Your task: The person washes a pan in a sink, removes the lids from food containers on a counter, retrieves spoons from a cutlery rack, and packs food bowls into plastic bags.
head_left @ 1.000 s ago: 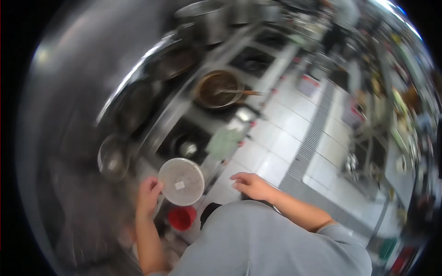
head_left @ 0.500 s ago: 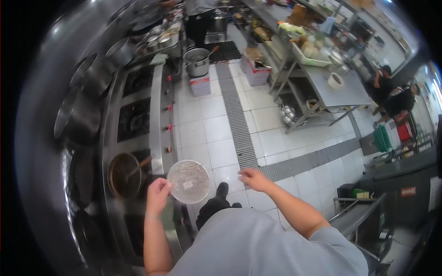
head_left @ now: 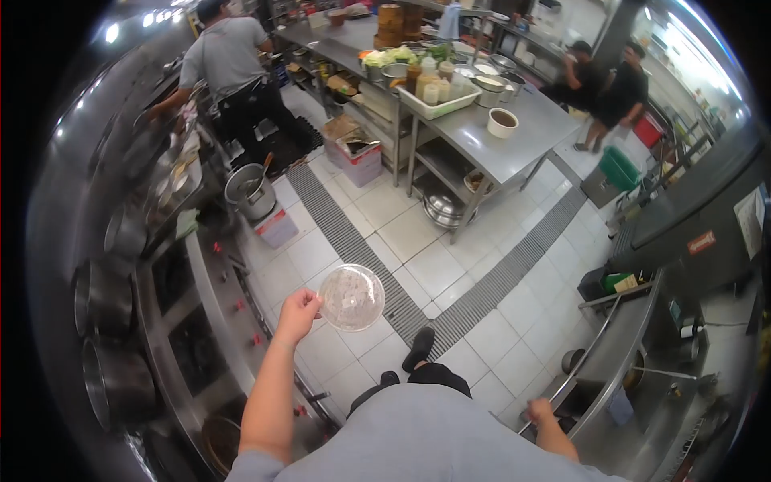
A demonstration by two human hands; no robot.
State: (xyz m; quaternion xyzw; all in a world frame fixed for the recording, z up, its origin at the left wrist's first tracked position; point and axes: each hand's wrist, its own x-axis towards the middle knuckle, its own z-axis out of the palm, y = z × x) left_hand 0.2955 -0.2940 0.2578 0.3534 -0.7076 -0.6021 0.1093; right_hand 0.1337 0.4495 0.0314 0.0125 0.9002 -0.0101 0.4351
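My left hand (head_left: pixel 297 315) pinches the edge of a round, see-through lid (head_left: pixel 352 297), which hangs over the tiled floor in front of me. Small droplets or specks show on its surface. Low on the right, my right hand (head_left: pixel 540 410) is beside the metal rail of a steel counter (head_left: pixel 614 353). It is small and blurred, so its fingers cannot be made out, nor whether it touches the rail.
On the left runs a stove (head_left: pixel 193 337) with pots behind it. A pot (head_left: pixel 250 193) rests on a box near a person (head_left: pixel 229 64). Ahead stands a steel table (head_left: pixel 530 145) bearing a white tub (head_left: pixel 502 123). Two people are farther back right.
The view has swung right, away from the stove and towards the steel table. My left hand still holds the lid. My right hand has moved down and outward to the right, near the counter rail.
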